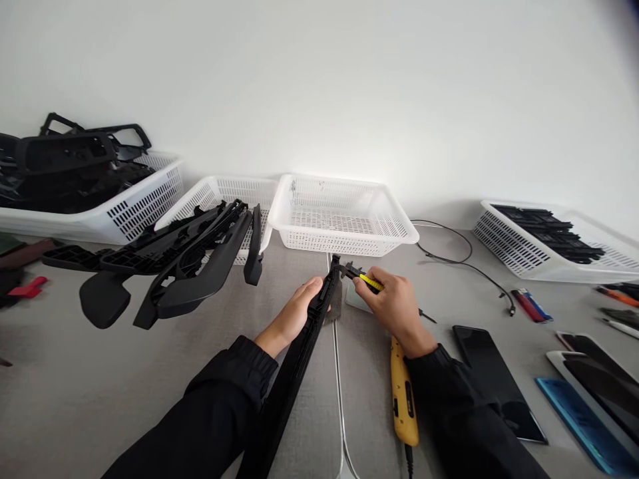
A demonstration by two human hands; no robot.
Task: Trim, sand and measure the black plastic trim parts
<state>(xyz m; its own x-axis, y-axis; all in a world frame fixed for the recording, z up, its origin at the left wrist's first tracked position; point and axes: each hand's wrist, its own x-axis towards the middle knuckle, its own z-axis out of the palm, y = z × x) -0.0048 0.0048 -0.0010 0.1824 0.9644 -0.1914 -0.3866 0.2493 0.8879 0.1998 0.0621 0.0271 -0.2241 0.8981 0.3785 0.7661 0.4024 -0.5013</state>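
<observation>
My left hand (293, 314) grips a long black strip (299, 349). My right hand (396, 306) clasps a yellow-and-black tool (371, 283) at the strip's far end

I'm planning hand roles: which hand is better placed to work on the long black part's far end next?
Probably the right hand: it holds the yellow-and-black tool, its tip near that end, while the left hand is occupied gripping the black part.

Black strip (297, 362), black-and-yellow tool (369, 283), white basket (344, 242), grey table (164, 359)
</observation>
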